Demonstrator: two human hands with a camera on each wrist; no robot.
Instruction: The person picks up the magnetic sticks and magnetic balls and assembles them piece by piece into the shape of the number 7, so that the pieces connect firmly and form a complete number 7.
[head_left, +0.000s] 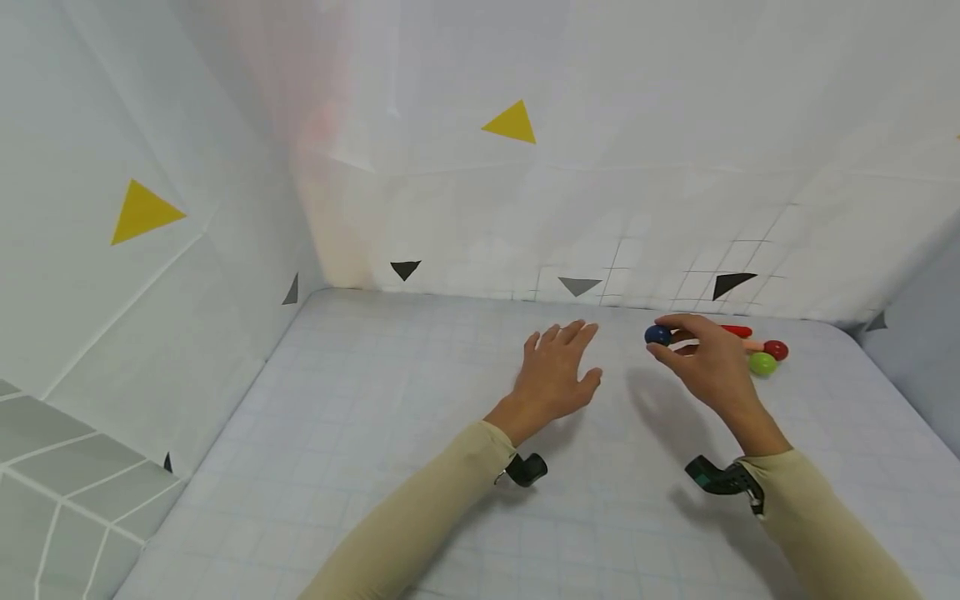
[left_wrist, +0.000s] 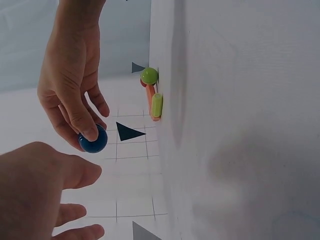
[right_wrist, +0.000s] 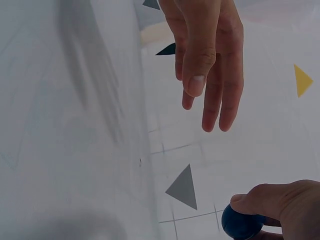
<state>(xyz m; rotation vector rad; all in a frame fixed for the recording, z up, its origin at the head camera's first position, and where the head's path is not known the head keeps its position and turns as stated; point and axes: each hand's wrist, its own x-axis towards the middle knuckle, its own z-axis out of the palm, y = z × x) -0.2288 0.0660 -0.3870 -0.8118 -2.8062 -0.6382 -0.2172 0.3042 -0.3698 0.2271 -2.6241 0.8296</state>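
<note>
Blue ball (head_left: 658, 335) is lifted off the tabletop (head_left: 300, 467), pinched between thumb and fingers of the right hand (head_left: 708, 360), not yet set down; the left hand (head_left: 551, 375), fingers spread, holds nothing. Beyond lie a green ball (head_left: 762, 364), red ball (head_left: 777, 350) and red rod (head_left: 738, 331), the rod partly hidden by that right hand.

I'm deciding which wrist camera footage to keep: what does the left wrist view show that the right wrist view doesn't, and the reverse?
Only the left wrist view shows the cluster of a green ball, an orange stick and a light green piece.

Only the right wrist view shows a yellow triangle.

Both show the right hand pinching a blue ball, the left hand holding nothing, and the pale work surface.
</note>
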